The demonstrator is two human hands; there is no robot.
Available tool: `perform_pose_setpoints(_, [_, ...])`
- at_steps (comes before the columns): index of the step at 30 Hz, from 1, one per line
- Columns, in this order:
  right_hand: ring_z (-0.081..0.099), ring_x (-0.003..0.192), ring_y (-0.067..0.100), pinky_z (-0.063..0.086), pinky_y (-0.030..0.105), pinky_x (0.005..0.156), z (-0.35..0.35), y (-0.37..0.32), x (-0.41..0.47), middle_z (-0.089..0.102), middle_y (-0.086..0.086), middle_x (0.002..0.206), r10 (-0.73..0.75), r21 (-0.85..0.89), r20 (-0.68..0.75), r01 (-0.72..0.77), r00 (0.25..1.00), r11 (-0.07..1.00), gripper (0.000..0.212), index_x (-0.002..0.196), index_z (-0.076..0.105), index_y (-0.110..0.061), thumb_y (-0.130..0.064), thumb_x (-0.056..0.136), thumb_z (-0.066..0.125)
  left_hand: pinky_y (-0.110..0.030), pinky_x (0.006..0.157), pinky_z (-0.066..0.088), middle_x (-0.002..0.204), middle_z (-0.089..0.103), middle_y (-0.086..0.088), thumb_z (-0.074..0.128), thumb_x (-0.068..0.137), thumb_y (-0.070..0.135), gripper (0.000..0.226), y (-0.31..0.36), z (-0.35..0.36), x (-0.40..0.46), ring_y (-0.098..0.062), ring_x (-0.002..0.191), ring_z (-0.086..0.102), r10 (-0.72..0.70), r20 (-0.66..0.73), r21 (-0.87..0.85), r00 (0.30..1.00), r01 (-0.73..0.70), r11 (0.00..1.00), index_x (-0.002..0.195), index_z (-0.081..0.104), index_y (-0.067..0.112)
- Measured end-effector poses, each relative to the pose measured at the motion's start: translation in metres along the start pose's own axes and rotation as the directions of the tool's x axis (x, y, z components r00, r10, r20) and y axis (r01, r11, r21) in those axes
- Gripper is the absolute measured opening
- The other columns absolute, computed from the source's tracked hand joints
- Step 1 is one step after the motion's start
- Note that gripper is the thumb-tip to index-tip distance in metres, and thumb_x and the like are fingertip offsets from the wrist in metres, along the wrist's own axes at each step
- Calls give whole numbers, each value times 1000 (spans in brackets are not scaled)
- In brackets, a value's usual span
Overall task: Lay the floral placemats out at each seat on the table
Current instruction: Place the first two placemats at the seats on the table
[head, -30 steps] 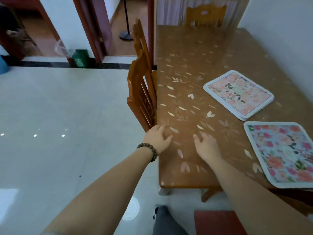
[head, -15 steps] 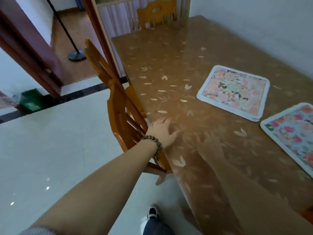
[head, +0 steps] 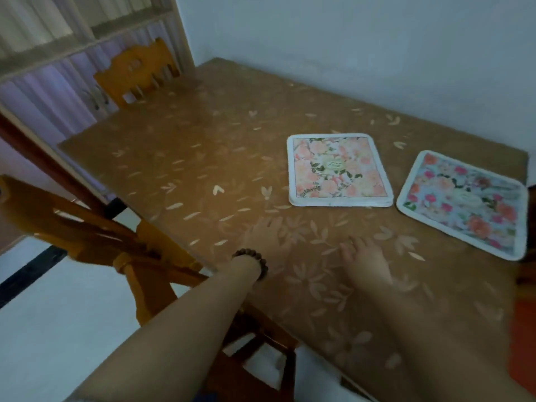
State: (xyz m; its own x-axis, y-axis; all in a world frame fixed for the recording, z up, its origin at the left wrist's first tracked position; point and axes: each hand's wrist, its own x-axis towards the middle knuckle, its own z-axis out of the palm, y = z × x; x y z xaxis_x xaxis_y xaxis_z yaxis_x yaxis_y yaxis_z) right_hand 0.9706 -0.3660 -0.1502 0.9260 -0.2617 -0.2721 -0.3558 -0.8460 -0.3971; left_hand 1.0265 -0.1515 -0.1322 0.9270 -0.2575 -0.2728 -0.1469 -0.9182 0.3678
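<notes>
Two floral placemats lie on the brown leaf-patterned table (head: 188, 158). A peach one (head: 338, 170), which looks like a small stack, sits mid-table. A second mat with pink and orange flowers (head: 465, 204) lies to its right near the table's end. My left hand (head: 265, 239), with a bead bracelet at the wrist, is spread over the table near its left edge and holds nothing. My right hand (head: 367, 261) hovers flat beside it, also empty, below the peach mat. Both hands are blurred by motion.
A wooden chair (head: 95, 236) is pushed in at the table's left side, right beside my left arm. Another chair (head: 139, 69) stands at the far end before a curtained cabinet (head: 58, 62). A white wall (head: 377, 47) runs along the table's far side.
The view has swung right and closer over the table. Both hands have moved forward from the table's edge onto its top, toward the mats. The mats have not moved.
</notes>
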Motion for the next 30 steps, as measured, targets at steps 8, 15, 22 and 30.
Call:
perform_pose_setpoints(8, [39,132,33,33,41,109,43,-87,-1,46,15,143,246,69,-152,-238,957,969,46,131,51,-9,-37,97,41,-39,106,31,148,35,-4,41,85,55,69,-85,-35,66,-25,134,34,236,61,-13,970,-235,972,144,30,22])
perform_pose_setpoints(15, [37,135,32,29,40,111,40,-129,13,47,15,141,332,138,-235,-306,914,942,42,130,53,-10,-35,97,44,-38,107,29,145,38,-4,44,89,49,63,-106,-59,100,-23,133,33,342,100,19,935,-345,938,144,30,21])
perform_pose_setpoints(22, [19,144,30,11,39,116,33,-106,53,33,14,153,411,197,-215,-373,886,907,54,141,41,-10,-40,97,42,-38,108,26,144,39,-4,47,89,48,61,-91,-57,165,-22,135,30,407,107,37,907,-413,910,141,34,18])
perform_pose_setpoints(30, [0,148,30,12,46,118,45,-98,127,7,14,160,522,368,-173,-437,835,821,90,151,16,-13,-63,84,50,-43,109,29,154,26,-3,55,82,55,79,-78,-68,290,-23,139,26,385,163,32,909,-395,918,147,21,23])
